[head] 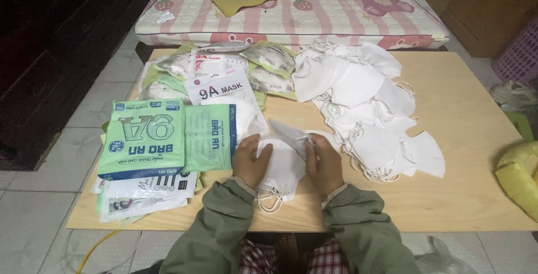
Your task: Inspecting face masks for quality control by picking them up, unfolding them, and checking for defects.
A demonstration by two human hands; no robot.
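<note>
At the near edge of the bench (448, 206), the left hand (250, 160) and right hand (325, 164) each grip closed on a folded white mask (282, 164), between green packets (147, 139) and loose masks (364, 106).

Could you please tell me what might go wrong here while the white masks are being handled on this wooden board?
The left hand and right hand pinch a small stack of white masks whose ear loops dangle over the board's near edge; they could snag or the stack could slip off. The loose mask pile sits close by, so tangled loops might drag extra masks along.
</note>
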